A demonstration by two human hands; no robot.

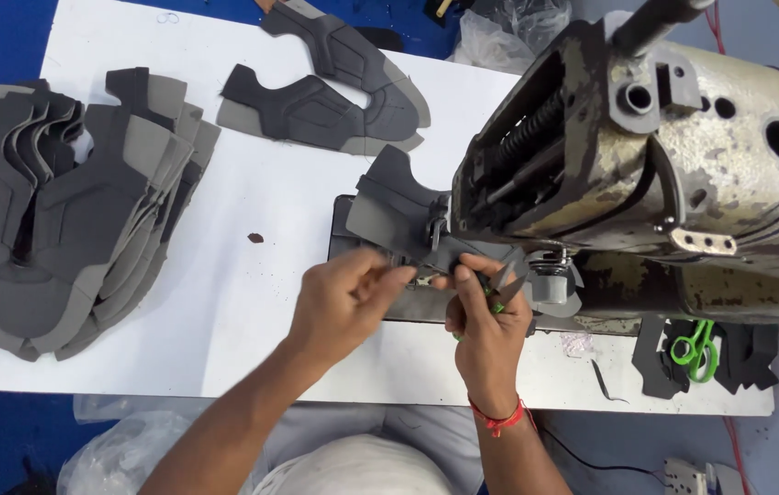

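Note:
A dark grey shoe-upper piece lies under the needle area of a worn industrial sewing machine. My left hand pinches the near edge of this piece by the metal needle plate. My right hand grips small thread snips with a green handle, blades pointing up toward the piece, and also touches the fabric. A red thread band circles my right wrist.
A big stack of grey cut pieces fills the left of the white table. Two more pieces lie at the back. Green-handled scissors rest on dark scraps at right. Plastic bags sit at the near and far edges.

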